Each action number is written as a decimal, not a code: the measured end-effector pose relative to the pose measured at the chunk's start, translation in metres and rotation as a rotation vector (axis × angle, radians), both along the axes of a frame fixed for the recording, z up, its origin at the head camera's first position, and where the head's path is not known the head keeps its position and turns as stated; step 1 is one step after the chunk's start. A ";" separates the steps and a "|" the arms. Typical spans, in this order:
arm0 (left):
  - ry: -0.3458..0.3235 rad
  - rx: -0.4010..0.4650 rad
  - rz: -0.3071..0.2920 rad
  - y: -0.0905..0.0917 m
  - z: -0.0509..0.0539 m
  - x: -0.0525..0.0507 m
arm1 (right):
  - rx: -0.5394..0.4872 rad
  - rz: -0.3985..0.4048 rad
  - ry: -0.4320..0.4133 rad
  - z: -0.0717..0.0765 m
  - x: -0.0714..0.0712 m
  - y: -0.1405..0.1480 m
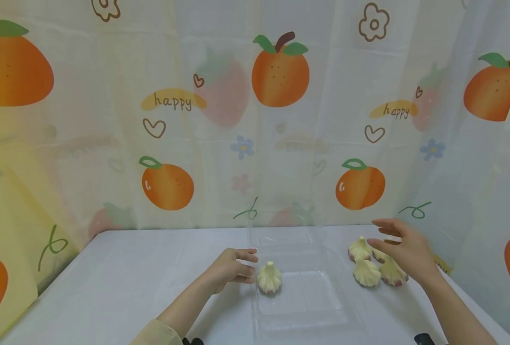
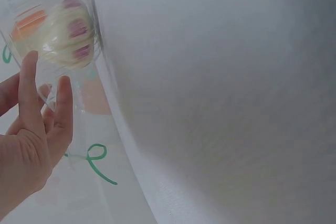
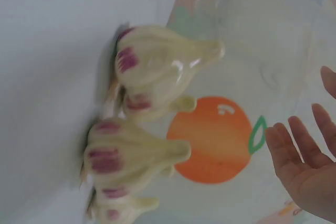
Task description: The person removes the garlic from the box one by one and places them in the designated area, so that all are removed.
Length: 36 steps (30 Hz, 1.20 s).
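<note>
One garlic bulb (image 1: 269,278) stands inside a clear plastic box (image 1: 345,316), near its left wall. My left hand (image 1: 233,269) touches the outside of that wall with loosely spread fingers, holding nothing. In the left wrist view the same garlic bulb (image 2: 73,35) shows through the plastic beside the fingertips. To the right of the box, several garlic bulbs (image 1: 367,274) are grouped on the table. Above this group hovers my right hand (image 1: 403,247), fingers apart and nothing in its grasp. The right wrist view shows those garlic bulbs (image 3: 157,66) with a gap between them and the hand.
The box's transparent lid (image 1: 285,235) stands raised at the back. A white cloth covers the table (image 1: 121,273), and a curtain printed with oranges (image 1: 280,76) hangs behind it. Dark objects (image 1: 424,339) peek in at the bottom edge. Something yellow (image 1: 442,263) lies behind the right hand.
</note>
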State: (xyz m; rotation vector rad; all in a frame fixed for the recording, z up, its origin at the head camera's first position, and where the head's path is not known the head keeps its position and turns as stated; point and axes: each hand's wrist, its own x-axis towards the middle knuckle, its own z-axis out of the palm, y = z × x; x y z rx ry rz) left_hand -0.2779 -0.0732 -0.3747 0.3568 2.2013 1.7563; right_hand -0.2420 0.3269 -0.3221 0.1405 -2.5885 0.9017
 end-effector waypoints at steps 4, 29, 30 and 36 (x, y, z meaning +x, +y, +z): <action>0.003 0.001 0.001 0.000 0.000 0.001 | -0.026 0.052 0.013 -0.001 -0.002 -0.015; -0.002 -0.006 0.003 -0.001 -0.001 0.000 | -0.151 0.303 -0.036 -0.018 -0.010 -0.093; -0.001 -0.006 0.004 0.000 -0.001 0.000 | -0.157 0.311 -0.044 -0.019 -0.010 -0.096; -0.002 0.001 -0.001 0.000 0.000 0.000 | -0.171 0.344 -0.076 -0.026 -0.013 -0.117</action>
